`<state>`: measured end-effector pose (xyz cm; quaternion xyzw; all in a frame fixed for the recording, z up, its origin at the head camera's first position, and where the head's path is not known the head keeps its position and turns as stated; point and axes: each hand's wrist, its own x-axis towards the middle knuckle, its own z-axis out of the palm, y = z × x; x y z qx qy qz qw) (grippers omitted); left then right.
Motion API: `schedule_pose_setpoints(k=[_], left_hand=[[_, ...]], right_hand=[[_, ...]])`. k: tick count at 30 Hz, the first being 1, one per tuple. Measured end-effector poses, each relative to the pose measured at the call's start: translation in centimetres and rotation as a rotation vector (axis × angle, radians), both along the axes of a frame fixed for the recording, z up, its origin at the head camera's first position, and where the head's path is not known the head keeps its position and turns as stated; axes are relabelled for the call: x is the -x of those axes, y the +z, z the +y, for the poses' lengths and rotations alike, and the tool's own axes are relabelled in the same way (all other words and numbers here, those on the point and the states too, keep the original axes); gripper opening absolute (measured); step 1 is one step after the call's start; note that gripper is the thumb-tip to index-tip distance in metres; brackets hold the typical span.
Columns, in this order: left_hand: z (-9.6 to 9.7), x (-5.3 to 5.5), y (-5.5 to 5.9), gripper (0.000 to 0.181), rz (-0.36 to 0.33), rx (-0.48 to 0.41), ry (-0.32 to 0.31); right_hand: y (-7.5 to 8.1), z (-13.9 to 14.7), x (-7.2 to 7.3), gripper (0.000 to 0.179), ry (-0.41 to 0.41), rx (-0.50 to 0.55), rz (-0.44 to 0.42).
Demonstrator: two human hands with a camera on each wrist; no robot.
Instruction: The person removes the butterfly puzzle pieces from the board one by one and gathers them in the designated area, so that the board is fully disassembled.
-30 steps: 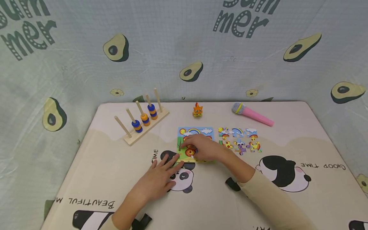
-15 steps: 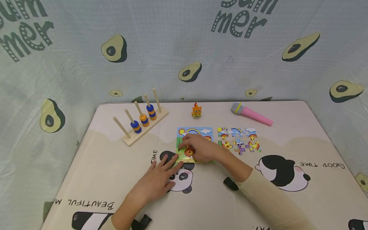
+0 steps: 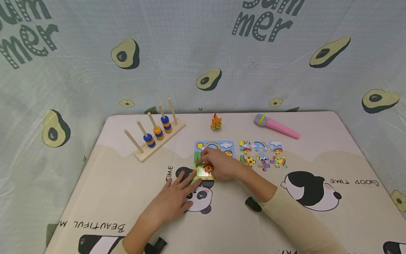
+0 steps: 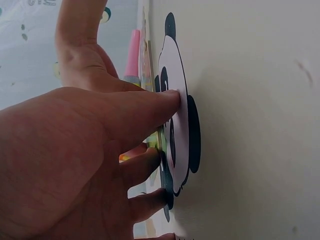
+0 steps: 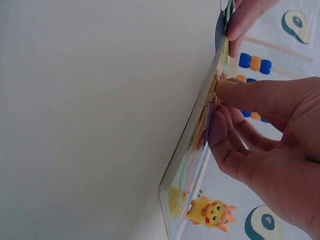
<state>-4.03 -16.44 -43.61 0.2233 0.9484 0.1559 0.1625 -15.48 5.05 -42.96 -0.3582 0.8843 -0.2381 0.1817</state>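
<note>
Here, at centre frame, my right hand (image 3: pixel 222 164) pinches a puzzle piece (image 5: pixel 209 124); my left hand (image 3: pixel 172 201), fingers spread, touches the puzzle board (image 3: pixel 203 173).

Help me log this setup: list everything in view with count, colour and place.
puzzle board: 1, multicoloured, in the middle
loose puzzle pieces: 6, multicoloured, right of the board
peg rack: 1, pale wood, left of the board
rings: several, blue and orange, on the rack
toy figure: 1, orange and yellow, behind the board
toy microphone: 1, pink and grey, back right
tablecloth: 1, pale with panda prints, under the toys
backdrop: count unclear, pale with avocados, behind the toys
black pieces: 2, black, lower head view
sleeves: 2, beige, lower head view
left hand: 1, at the board's near left corner
right hand: 1, fingertips at the board
</note>
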Motion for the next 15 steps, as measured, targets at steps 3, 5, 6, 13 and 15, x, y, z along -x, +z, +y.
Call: schedule_pose_setpoints(k=[3, 5, 6, 13, 15], left_hand=[[0.0, -0.02, -0.1, 0.064, 0.0, -0.005, 0.002], [0.0, -0.01, -0.17, 0.063, 0.003, -0.008, 0.001], [0.0, -0.01, -0.22, 0.063, 0.005, -0.009, 0.001], [0.0, 0.01, -0.37, 0.063, 0.005, -0.01, 0.002], [0.0, 0.02, -0.36, 0.062, 0.008, -0.011, 0.0]], right_hand=[[0.0, -0.05, -0.08, 0.062, -0.014, 0.005, -0.006], [-0.04, -0.07, -0.11, 0.062, -0.025, 0.003, -0.011], [-0.1, -0.09, -0.1, 0.062, -0.029, 0.002, -0.011], [-0.3, -0.09, -0.06, 0.057, -0.026, -0.002, -0.012], [-0.28, -0.1, -0.06, 0.054, -0.022, 0.004, -0.01]])
